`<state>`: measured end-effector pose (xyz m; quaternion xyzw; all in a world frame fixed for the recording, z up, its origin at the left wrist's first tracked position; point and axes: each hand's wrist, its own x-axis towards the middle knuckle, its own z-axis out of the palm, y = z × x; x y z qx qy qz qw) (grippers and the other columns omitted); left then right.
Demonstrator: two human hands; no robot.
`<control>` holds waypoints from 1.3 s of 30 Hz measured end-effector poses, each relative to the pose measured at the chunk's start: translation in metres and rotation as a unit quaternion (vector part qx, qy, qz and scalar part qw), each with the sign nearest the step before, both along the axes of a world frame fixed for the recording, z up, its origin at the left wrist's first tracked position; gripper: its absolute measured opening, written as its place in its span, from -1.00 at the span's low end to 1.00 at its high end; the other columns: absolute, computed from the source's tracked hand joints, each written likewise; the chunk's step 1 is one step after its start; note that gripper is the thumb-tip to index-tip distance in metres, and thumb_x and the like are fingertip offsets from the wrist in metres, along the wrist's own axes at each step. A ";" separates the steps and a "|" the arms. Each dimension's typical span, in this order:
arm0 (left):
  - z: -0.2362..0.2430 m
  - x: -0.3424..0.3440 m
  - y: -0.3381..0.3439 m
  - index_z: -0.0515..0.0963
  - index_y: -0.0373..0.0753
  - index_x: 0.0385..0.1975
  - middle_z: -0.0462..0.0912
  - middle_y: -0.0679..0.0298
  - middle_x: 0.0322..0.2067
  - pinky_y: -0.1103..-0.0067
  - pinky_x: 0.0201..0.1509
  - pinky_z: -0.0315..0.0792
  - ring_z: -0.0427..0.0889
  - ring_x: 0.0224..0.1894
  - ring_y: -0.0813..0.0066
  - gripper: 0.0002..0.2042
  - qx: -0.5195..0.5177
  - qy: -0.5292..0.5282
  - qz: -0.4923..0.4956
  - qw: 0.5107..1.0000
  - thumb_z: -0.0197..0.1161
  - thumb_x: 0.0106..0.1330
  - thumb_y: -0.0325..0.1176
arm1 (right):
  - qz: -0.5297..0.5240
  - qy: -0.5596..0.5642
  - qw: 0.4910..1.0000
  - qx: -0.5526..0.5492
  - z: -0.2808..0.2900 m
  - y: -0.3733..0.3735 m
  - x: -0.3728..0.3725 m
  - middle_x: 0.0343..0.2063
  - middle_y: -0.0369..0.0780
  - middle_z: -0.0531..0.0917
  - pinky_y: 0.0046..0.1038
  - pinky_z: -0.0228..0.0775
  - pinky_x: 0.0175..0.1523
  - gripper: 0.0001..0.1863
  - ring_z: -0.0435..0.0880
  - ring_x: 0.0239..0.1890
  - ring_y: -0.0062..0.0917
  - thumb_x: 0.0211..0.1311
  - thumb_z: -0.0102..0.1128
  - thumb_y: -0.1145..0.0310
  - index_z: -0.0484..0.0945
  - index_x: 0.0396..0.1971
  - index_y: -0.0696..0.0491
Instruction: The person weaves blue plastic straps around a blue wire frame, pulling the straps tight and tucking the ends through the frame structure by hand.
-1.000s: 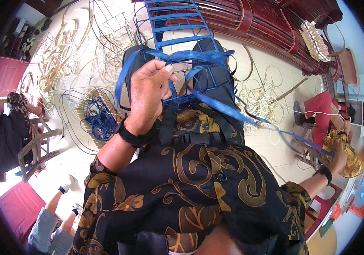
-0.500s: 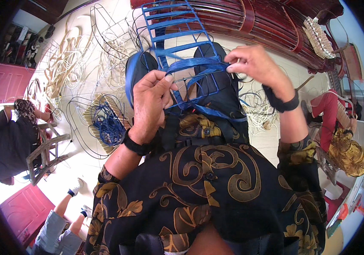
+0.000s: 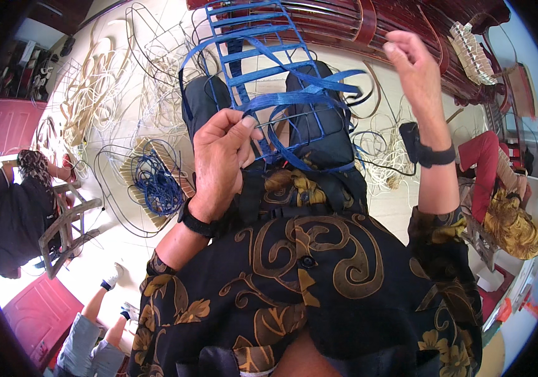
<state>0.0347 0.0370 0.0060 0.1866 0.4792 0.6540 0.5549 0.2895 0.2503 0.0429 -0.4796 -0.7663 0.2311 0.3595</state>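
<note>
Across my lap and legs lies a wire frame wrapped in blue strips [image 3: 262, 50], its wrapped crossbars like ladder rungs. My left hand [image 3: 222, 147] pinches a blue strip [image 3: 291, 98] against the frame's near part, thumb on top. From there the strip runs right and loops loosely over my knees, with a loose end near the right knee. Bare dark wire [image 3: 284, 119] shows beside the thumb. My right hand [image 3: 414, 78] is raised off to the right, apart from the strip, fingers loosely bent and thumb apart, with nothing seen in it.
A tangle of blue cord [image 3: 156, 182] lies on a slatted piece at left. Pale strips [image 3: 96, 94] and wire frames cover the floor beyond. A dark red wooden bench [image 3: 394, 38] stands ahead. People sit on both sides, one by a wooden chair [image 3: 71, 220].
My right hand has let go of the blue strip and moved up and right. The strip has slackened into loops over my knees. My left hand keeps its pinch in nearly the same place.
</note>
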 end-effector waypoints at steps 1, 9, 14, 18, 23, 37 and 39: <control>-0.001 0.001 0.001 0.50 -0.35 -0.37 0.61 0.18 -0.50 0.72 -0.69 0.01 0.17 -0.75 0.78 -0.93 0.006 -0.003 -0.004 1.000 0.14 0.37 -0.52 | 0.068 -0.012 0.998 0.008 0.000 -0.008 -0.004 -0.32 -0.28 0.70 -0.50 0.47 -0.12 -0.68 0.65 -0.27 -0.60 0.20 0.29 0.19 0.61 -0.10 0.01; -0.004 -0.004 -0.001 0.49 -0.34 -0.32 0.62 0.10 -0.45 0.72 -0.67 0.08 0.19 -0.78 0.73 -0.95 0.010 -0.005 -0.021 1.000 0.11 0.39 -0.53 | 0.267 -0.160 0.950 -0.010 -0.011 -0.043 -0.056 -0.41 -0.29 0.56 -0.53 0.38 -0.32 -0.80 0.55 -0.44 -0.59 0.09 0.36 0.37 0.56 -0.32 0.09; 0.000 0.001 -0.001 0.50 -0.35 -0.36 0.60 0.19 -0.50 0.72 -0.67 0.00 0.16 -0.74 0.79 -0.93 0.005 -0.009 0.006 1.000 0.14 0.38 -0.52 | 0.309 -0.013 0.932 -0.188 -0.005 -0.011 -0.035 -0.37 -0.40 0.60 -0.59 0.34 -0.30 -0.89 0.48 -0.39 -0.70 0.21 0.25 0.40 0.55 -0.32 0.09; -0.002 -0.001 -0.002 0.49 -0.33 -0.33 0.62 0.10 -0.45 0.72 -0.66 0.09 0.20 -0.77 0.72 -0.95 0.007 0.001 -0.013 1.000 0.12 0.39 -0.52 | 0.195 0.247 0.913 -0.260 0.036 0.060 0.041 -0.26 -0.33 0.61 -0.69 0.33 -0.28 -0.83 0.45 -0.36 -0.78 0.36 0.11 0.35 0.54 -0.15 0.09; -0.002 -0.003 0.000 0.48 -0.33 -0.34 0.62 0.11 -0.46 0.72 -0.66 0.09 0.19 -0.77 0.73 -0.94 -0.002 -0.002 -0.016 1.000 0.11 0.40 -0.51 | -0.043 0.506 0.834 -0.218 0.072 0.095 0.103 0.21 0.05 0.36 -0.29 0.43 0.26 -0.53 0.42 0.25 -0.22 0.40 0.08 0.33 0.32 0.14 0.37; 0.000 0.000 0.005 0.50 -0.33 -0.39 0.60 0.20 -0.50 0.74 -0.69 0.03 0.18 -0.74 0.77 -0.92 0.002 0.005 -0.018 1.000 0.14 0.38 -0.52 | 0.368 -0.120 0.899 -0.204 -0.004 -0.153 -0.051 -0.57 -0.06 0.60 -0.20 0.41 -0.37 -0.73 0.61 -0.48 -0.11 0.32 0.08 0.21 0.49 -0.46 0.10; 0.001 -0.002 0.002 0.50 -0.32 -0.39 0.61 0.20 -0.50 0.74 -0.69 0.03 0.18 -0.74 0.77 -0.92 0.000 0.011 -0.015 1.000 0.13 0.38 -0.52 | 0.426 0.002 0.881 -0.204 0.015 -0.157 -0.026 -0.61 -0.10 0.55 -0.22 0.35 -0.41 -0.72 0.58 -0.52 -0.15 0.37 0.03 0.24 0.48 -0.49 0.09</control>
